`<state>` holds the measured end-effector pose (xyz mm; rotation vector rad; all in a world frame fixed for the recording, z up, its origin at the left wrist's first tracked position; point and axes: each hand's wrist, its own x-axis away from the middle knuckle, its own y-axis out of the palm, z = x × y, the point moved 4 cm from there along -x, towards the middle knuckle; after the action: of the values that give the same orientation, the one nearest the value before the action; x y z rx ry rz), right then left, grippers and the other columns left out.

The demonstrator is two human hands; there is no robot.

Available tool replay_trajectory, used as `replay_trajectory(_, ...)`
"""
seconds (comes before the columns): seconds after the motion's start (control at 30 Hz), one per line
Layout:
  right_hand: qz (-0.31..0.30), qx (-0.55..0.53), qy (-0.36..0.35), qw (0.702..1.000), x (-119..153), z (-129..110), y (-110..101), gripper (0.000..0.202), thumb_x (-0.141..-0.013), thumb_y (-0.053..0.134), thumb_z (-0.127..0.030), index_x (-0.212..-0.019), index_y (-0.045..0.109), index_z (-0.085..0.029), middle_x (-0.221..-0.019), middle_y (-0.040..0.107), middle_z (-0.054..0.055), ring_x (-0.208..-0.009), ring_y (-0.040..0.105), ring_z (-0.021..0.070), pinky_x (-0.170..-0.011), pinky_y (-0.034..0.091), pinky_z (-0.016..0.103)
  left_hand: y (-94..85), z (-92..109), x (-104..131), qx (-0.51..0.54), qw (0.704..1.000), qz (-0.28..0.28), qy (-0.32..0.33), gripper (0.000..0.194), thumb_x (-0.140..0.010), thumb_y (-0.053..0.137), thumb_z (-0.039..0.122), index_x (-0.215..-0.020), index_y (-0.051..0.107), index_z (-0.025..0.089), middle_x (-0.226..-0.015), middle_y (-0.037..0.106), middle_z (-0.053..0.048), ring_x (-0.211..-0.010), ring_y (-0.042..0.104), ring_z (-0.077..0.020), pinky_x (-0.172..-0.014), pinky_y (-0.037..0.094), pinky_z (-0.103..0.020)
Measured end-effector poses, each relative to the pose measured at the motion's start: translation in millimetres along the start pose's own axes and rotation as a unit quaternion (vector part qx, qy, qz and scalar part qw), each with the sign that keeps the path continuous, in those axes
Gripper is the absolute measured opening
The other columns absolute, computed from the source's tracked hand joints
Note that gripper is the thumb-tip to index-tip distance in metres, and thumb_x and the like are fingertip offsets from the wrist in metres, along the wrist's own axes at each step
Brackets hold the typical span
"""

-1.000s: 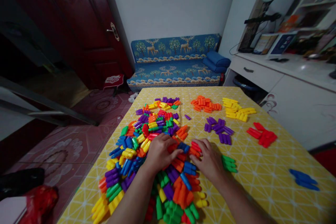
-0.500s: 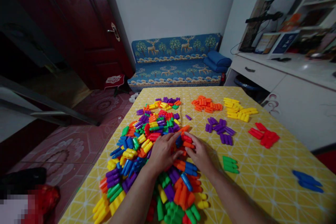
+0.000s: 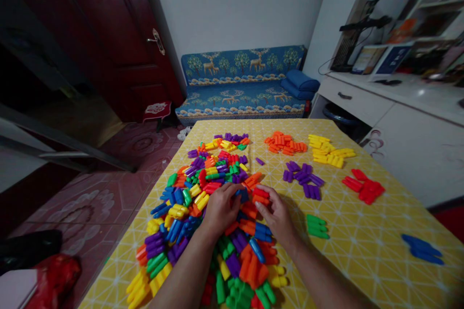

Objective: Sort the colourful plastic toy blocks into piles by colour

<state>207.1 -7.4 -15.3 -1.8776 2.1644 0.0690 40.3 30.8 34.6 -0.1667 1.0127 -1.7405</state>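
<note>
A large mixed pile of coloured plastic pieces (image 3: 177, 211) lies on the left half of the table. Over its right side, my left hand (image 3: 222, 206) is closed on a blue piece (image 3: 242, 195). My right hand (image 3: 277, 215), just beside it, pinches a red and orange piece (image 3: 261, 196) between thumb and fingers. Single-colour groups lie farther right: orange (image 3: 284, 143), yellow (image 3: 329, 150), purple (image 3: 303, 178), red (image 3: 364, 187), green (image 3: 317, 226) and blue (image 3: 422, 249).
The yellow patterned tablecloth (image 3: 348, 231) covers the table. Beyond it stands a blue sofa (image 3: 239, 91). A white cabinet (image 3: 409, 140) is at the right, and a red stool (image 3: 157, 110) stands near the dark red door (image 3: 126, 43).
My hands have moved slightly apart. The blue piece has shifted left with my left hand, away from the red and orange piece in my right hand.
</note>
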Motion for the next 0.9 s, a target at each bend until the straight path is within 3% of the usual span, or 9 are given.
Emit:
replay_trajectory(0.13, 0.015, 0.083, -0.040, 0.996, 1.0, -11.1, -2.3, 0.036, -0.090, 0.054, -0.031, -0.124, 0.056, -0.021, -0.118, 0.064, 0.009, -0.109, 0.061, 0.0207, -0.095, 0.050, 0.036, 0.7, 0.2, 0.6, -0.010, 1.000, -0.012, 0.000, 0.030, -0.085, 0.052, 0.010, -0.109, 0.064, 0.022, -0.102, 0.068, -0.005, -0.093, 0.066, -0.0186, -0.082, 0.052, -0.029)
replay_trajectory(0.3, -0.015, 0.188, -0.064, 0.980, 1.4, -17.9, -1.4, 0.025, -0.093, 0.047, -0.030, -0.111, 0.064, -0.023, -0.107, 0.066, 0.007, -0.102, 0.063, 0.0199, -0.091, 0.051, 0.035, 2.2, -0.9, 0.6, -0.032, 0.999, -0.027, -0.009, 0.032, -0.084, 0.052, 0.011, -0.111, 0.065, 0.022, -0.099, 0.068, -0.006, -0.088, 0.066, -0.0190, -0.080, 0.052, -0.030)
replay_trajectory(0.43, 0.003, 0.179, -0.064, 0.982, 1.2, -19.2, -3.1, 0.023, -0.092, 0.046, -0.027, -0.103, 0.065, -0.025, -0.102, 0.068, 0.006, -0.099, 0.064, 0.0198, -0.090, 0.052, 0.036, 1.1, -0.8, 1.0, -0.026, 0.999, -0.016, -0.013, 0.033, -0.083, 0.051, 0.009, -0.111, 0.064, 0.021, -0.099, 0.067, -0.005, -0.090, 0.065, -0.0190, -0.080, 0.051, -0.030)
replay_trajectory(0.6, 0.068, 0.127, -0.057, 0.988, 1.2, -25.8, -15.5, 0.016, -0.089, 0.051, -0.029, -0.097, 0.065, -0.027, -0.100, 0.069, 0.010, -0.095, 0.065, 0.0259, -0.084, 0.054, 0.041, 1.1, -2.0, 0.9, -0.021, 1.000, -0.010, -0.012, 0.032, -0.083, 0.051, 0.009, -0.110, 0.064, 0.021, -0.100, 0.066, -0.006, -0.091, 0.065, -0.0190, -0.080, 0.051, -0.030)
replay_trajectory(0.7, 0.184, 0.168, -0.063, 0.967, -1.4, -27.6, -56.0, 0.019, -0.090, 0.054, -0.035, -0.100, 0.065, -0.024, -0.100, 0.070, 0.011, -0.089, 0.064, 0.0263, -0.079, 0.053, 0.042, 2.5, -3.6, 0.9, -0.020, 1.000, -0.018, -0.009, 0.033, -0.084, 0.050, 0.010, -0.112, 0.064, 0.021, -0.100, 0.066, -0.006, -0.090, 0.065, -0.0188, -0.080, 0.051, -0.030)
replay_trajectory(0.83, 0.386, 0.230, -0.049, 0.892, 2.6, -7.8, -155.2, 0.035, -0.082, 0.057, -0.045, -0.099, 0.066, -0.016, -0.090, 0.070, 0.012, -0.074, 0.063, 0.0218, -0.070, 0.052, 0.038, 2.3, -4.4, 1.1, -0.020, 1.000, -0.021, -0.011, 0.032, -0.085, 0.050, 0.011, -0.112, 0.064, 0.021, -0.099, 0.066, -0.006, -0.089, 0.065, -0.0187, -0.079, 0.052, -0.030)
replay_trajectory(0.9, 0.421, 0.279, -0.025, 0.863, 7.7, 11.5, -202.0, 0.034, -0.078, 0.056, -0.044, -0.094, 0.067, -0.015, -0.085, 0.070, 0.013, -0.073, 0.064, 0.0237, -0.071, 0.052, 0.040, 1.8, -4.2, 0.9, -0.020, 0.999, -0.022, -0.013, 0.032, -0.085, 0.051, 0.011, -0.112, 0.065, 0.021, -0.099, 0.066, -0.006, -0.089, 0.065, -0.0187, -0.079, 0.052, -0.030)
